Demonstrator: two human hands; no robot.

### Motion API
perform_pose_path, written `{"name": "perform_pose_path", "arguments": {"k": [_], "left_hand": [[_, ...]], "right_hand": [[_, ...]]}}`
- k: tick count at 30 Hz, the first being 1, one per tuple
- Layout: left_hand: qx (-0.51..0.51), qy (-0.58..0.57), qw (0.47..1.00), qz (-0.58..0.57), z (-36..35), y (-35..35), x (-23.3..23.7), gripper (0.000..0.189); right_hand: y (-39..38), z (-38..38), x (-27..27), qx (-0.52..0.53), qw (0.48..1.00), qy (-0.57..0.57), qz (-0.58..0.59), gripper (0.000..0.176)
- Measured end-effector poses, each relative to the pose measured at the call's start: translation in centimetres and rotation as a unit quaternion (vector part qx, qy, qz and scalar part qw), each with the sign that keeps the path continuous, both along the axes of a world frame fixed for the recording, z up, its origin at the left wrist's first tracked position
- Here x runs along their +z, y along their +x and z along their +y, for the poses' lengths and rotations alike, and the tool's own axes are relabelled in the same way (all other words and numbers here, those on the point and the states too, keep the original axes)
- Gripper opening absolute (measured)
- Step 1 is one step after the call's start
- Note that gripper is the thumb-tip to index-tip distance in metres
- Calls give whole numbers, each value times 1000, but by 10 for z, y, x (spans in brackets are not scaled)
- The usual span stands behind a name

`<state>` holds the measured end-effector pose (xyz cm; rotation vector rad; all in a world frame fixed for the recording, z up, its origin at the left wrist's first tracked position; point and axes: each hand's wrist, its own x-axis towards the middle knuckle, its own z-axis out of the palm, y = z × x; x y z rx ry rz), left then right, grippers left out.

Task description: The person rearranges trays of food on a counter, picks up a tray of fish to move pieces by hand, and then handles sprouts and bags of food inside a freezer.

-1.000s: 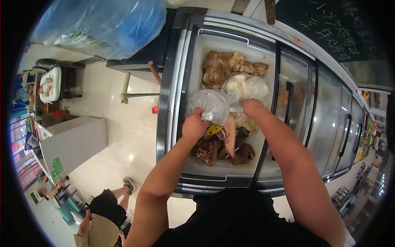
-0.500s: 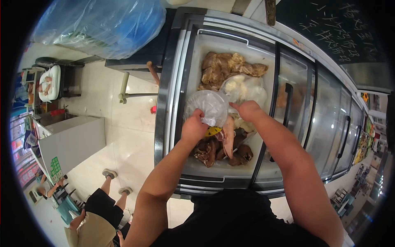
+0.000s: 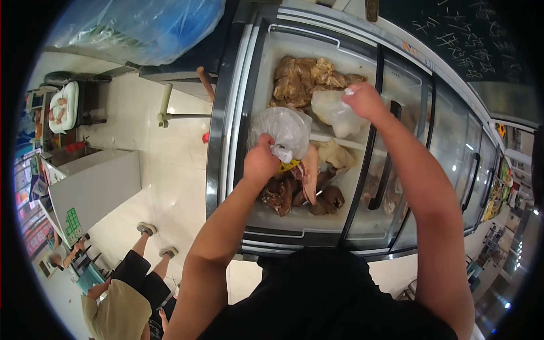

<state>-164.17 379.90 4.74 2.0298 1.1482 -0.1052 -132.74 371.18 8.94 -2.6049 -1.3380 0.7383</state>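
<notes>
I lean over an open chest freezer (image 3: 226,141) filled with cuts of meat. My left hand (image 3: 260,161) grips the gathered neck of a clear plastic bag (image 3: 283,129) over the freezer's left side. My right hand (image 3: 365,101) is raised farther back and pinches the top of a second clear bag (image 3: 334,113) with pale contents, lifted above the brown meat pile (image 3: 303,79). Dark red meat pieces (image 3: 294,192) and a pale cut (image 3: 334,153) lie below my hands.
Sliding glass lids (image 3: 408,141) cover the freezer to the right. A big blue plastic-wrapped bundle (image 3: 141,28) sits at the upper left. Another person (image 3: 122,300) stands on the tiled floor at lower left, near a white counter (image 3: 96,187).
My right hand has taken hold of the second bag and lifted it up and back. My left hand stays closed on its bag. The person at lower left has stepped further into view.
</notes>
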Motion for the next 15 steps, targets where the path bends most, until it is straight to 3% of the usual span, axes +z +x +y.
{"name": "perform_pose_path", "arguments": {"k": [2, 3, 6, 8, 9, 12, 14, 15], "left_hand": [[-7, 12, 1000, 2, -1, -1, -6, 34], [-7, 9, 1000, 2, -2, 0, 0, 34], [23, 1, 1000, 8, -1, 3, 17, 44], [-17, 17, 999, 39, -1, 1, 12, 45], [-23, 17, 999, 33, -1, 2, 9, 45], [-43, 21, 999, -8, 1, -2, -10, 36], [27, -113, 976, -185, 2, -9, -23, 29], [3, -125, 975, -184, 3, -9, -2, 34]], "right_hand": [[-12, -1, 37, 8, 998, 62, -1, 29], [-23, -4, 56, -32, 997, 41, 52, 29], [-51, -26, 86, -24, 995, 80, 51, 27], [-80, -39, 87, -103, 981, 102, 129, 27], [-99, -39, 98, -84, 977, 114, 156, 26], [-145, -35, 101, -1, 967, 198, 160, 25], [-164, -29, 96, -53, 957, 214, 187, 25], [-168, -28, 94, -58, 957, 217, 182, 25]]}}
